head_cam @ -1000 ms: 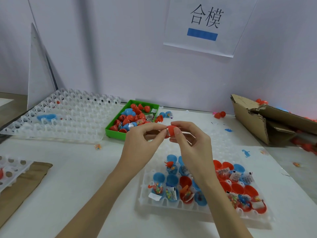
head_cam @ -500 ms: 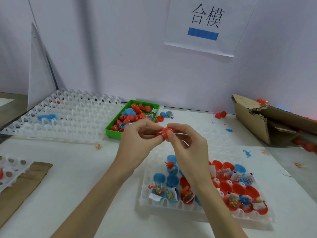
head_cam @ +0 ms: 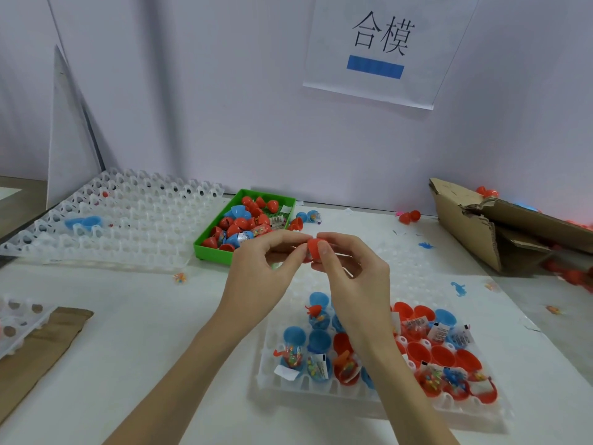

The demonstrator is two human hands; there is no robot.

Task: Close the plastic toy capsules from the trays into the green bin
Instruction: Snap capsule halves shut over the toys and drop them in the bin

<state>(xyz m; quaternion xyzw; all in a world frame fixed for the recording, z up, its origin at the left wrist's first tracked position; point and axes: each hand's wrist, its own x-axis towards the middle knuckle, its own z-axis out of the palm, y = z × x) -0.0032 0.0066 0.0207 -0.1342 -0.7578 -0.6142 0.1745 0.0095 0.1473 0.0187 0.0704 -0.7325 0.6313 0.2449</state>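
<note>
two hands (head_cam: 263, 277) (head_cam: 356, 284) share one red capsule (head_cam: 315, 248). one green bin (head_cam: 211, 248) sits toward the tabletop's far edge, its red and blue capsules too heaped to count. three white trays: one at the near edge (head_cam: 321, 390), one at the far left (head_cam: 128, 226), one at the left edge (head_cam: 19, 326). one torn cardboard box (head_cam: 465, 226) at the right edge. one paper sign (head_cam: 378, 49) on the wall.

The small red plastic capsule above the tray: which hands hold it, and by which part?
Both hands pinch the small red plastic capsule: the right hand by its rounded right end, the left hand at its left side, mostly hidden by the fingers.
</note>
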